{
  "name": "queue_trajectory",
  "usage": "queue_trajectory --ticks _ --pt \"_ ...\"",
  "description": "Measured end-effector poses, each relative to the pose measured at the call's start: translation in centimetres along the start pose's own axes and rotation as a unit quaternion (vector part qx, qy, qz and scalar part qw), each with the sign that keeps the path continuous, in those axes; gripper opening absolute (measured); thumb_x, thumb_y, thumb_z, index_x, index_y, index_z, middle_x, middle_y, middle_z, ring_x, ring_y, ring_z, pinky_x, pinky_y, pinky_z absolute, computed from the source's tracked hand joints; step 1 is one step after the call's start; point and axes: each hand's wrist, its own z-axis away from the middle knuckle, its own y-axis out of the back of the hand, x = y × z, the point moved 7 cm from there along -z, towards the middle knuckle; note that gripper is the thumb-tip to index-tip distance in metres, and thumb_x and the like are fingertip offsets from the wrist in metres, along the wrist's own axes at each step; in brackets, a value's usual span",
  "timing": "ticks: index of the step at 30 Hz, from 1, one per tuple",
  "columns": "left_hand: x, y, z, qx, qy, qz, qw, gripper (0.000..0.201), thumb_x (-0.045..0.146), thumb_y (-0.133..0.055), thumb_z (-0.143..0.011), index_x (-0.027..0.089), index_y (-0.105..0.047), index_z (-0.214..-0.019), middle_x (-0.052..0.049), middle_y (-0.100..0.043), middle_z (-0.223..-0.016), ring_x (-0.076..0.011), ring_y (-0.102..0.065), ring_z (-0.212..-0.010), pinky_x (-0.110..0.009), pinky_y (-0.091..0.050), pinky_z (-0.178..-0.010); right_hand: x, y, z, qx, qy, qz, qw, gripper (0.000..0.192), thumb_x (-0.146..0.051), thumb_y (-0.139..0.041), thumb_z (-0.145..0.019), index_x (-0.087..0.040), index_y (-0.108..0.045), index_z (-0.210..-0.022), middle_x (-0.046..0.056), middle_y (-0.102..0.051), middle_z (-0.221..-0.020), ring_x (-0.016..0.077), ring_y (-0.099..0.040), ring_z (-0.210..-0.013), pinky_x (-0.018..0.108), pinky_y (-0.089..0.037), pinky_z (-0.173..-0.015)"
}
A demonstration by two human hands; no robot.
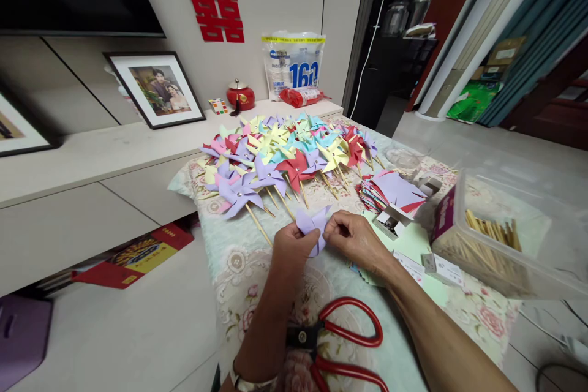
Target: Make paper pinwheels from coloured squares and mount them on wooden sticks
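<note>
Between my hands is a purple paper pinwheel [310, 220], its blades partly folded inward. My left hand [294, 244] pinches it from the left, thumb laid across the paper. From the right, my right hand [351, 234] has thumb and fingertips pressed together at the paper's edge; whether a small pin is in them I cannot make out. Just beyond lies a heap of finished pinwheels [296, 165] on wooden sticks, in purple, red, yellow, blue and pink. Red-handled scissors [349, 338] lie near my left forearm.
On the right of the flowered tablecloth [257, 269] are stacked paper squares [399, 190], a small open box [390, 223], small white boxes [441, 269] and a clear plastic bin [487, 245] of wooden sticks. A cabinet with a framed photo [156, 89] stands behind.
</note>
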Motion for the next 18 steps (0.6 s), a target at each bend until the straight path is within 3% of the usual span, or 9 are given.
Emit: queue_trajectory --ticks 6,13,15,18 --pt "0.0 0.1 0.0 0.023 0.013 0.040 0.999 0.033 0.027 -0.077 -0.060 0.009 -0.077 -0.088 -0.004 -0.075 -0.067 -0.0187 -0.067 -0.061 -0.026 -0.052 -0.060 -0.5 1.0 0.0 0.033 -0.001 -0.039 0.999 0.010 -0.026 -0.064 -0.081 -0.017 -0.067 -0.080 -0.003 -0.058 -0.066 0.0114 -0.050 -0.059 0.022 -0.038 -0.056" --pt "0.2 0.4 0.1 0.060 0.016 0.044 0.997 0.024 0.022 -0.077 -0.059 0.011 -0.076 -0.081 -0.002 -0.075 -0.066 -0.0175 -0.068 -0.060 -0.024 -0.051 -0.058 -2.5 7.5 2.8 0.194 0.064 0.110 0.973 0.016 -0.027 -0.055 -0.091 -0.019 -0.066 -0.083 0.003 -0.068 -0.079 0.0160 -0.060 -0.072 0.025 -0.041 -0.068" --pt "0.3 0.4 0.2 0.064 0.013 0.043 0.997 0.022 0.021 -0.077 -0.060 0.011 -0.076 -0.080 -0.002 -0.075 -0.067 -0.0173 -0.068 -0.061 -0.024 -0.051 -0.058 -2.1 9.2 3.9 0.210 0.032 0.190 0.959 0.017 -0.026 -0.054 -0.091 -0.019 -0.067 -0.083 0.004 -0.071 -0.082 0.0177 -0.062 -0.073 0.026 -0.040 -0.068" --pt "0.3 0.3 0.2 0.064 0.015 0.044 0.997 0.022 0.019 -0.077 -0.059 0.011 -0.076 -0.080 -0.003 -0.077 -0.070 -0.0177 -0.069 -0.062 -0.024 -0.052 -0.059 -0.4 10.4 4.7 0.151 -0.075 0.352 0.921 0.020 -0.022 -0.051 -0.091 -0.019 -0.069 -0.081 0.007 -0.073 -0.078 0.0198 -0.064 -0.069 0.028 -0.033 -0.060"
